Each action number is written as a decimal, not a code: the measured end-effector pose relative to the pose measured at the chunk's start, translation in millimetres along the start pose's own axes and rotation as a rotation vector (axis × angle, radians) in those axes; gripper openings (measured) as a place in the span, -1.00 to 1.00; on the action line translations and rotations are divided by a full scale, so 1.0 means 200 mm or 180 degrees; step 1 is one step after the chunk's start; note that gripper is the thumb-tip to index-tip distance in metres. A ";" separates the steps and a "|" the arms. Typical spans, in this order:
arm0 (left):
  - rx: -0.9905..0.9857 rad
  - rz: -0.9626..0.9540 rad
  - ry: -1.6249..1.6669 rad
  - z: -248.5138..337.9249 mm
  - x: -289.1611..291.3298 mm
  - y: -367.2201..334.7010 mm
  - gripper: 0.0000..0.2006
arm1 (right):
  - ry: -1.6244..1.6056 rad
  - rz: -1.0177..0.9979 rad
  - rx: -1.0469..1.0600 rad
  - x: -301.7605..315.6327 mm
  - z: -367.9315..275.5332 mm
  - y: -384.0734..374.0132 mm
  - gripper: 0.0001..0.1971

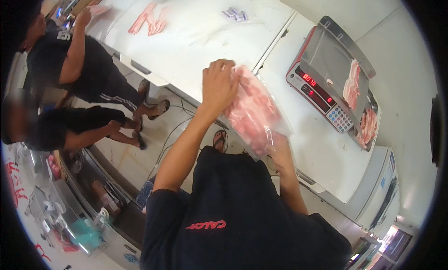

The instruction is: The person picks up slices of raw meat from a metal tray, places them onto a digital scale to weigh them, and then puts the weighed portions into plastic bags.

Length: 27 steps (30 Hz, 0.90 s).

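Count: you have two hands, left hand (217, 86) and right hand (280, 152), on one clear bag of sliced meat (252, 112). Right: one scale (313, 95), two meat portions (352, 86) by its pan. Left: two co-workers (77, 67).

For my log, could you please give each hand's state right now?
Left hand: closed, holding the meat bag.
Right hand: at the bag's lower end; grip cannot be told.
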<state>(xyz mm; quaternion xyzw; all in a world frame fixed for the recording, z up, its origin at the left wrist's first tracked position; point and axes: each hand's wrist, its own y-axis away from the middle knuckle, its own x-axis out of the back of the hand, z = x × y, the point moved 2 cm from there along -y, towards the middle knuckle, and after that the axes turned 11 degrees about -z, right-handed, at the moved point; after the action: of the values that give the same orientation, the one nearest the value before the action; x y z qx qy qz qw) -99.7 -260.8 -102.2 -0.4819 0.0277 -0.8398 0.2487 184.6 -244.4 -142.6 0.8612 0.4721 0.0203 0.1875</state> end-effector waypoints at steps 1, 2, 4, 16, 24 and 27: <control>-0.0254 0.0085 -0.0240 0.04 -0.07 -0.04 -0.62 | 0.0174 -0.0052 -0.0293 0.04 0.00 0.06 -0.79; -0.0545 0.0224 -0.0467 0.08 -0.15 -0.10 -0.55 | 0.0371 -0.0081 -0.0548 0.10 -0.03 0.13 -0.81; -0.0439 -0.0412 -0.0729 0.00 -0.29 -0.08 -0.38 | 0.0930 0.0275 -0.0613 0.27 -0.18 0.27 -0.86; -0.0784 -0.0658 0.1497 0.54 -0.20 -0.02 -0.48 | 0.4017 0.2704 -0.1053 1.65 -1.04 -0.28 -0.36; 0.0229 -0.2040 0.4385 0.91 -0.37 0.08 -0.54 | 0.4865 0.1977 -0.0560 1.21 -1.03 -0.41 -0.39; 0.0078 -0.2141 0.4453 1.09 -0.41 0.09 -0.53 | 0.4525 0.2275 0.0174 1.44 -1.01 -0.29 -0.45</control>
<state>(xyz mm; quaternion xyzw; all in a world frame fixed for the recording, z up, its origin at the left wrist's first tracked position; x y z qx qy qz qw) 120.1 -197.5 -57.0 0.1807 0.0213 -0.9792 -0.0896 254.3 82.0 -15.6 0.7456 0.1741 0.6121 -0.1977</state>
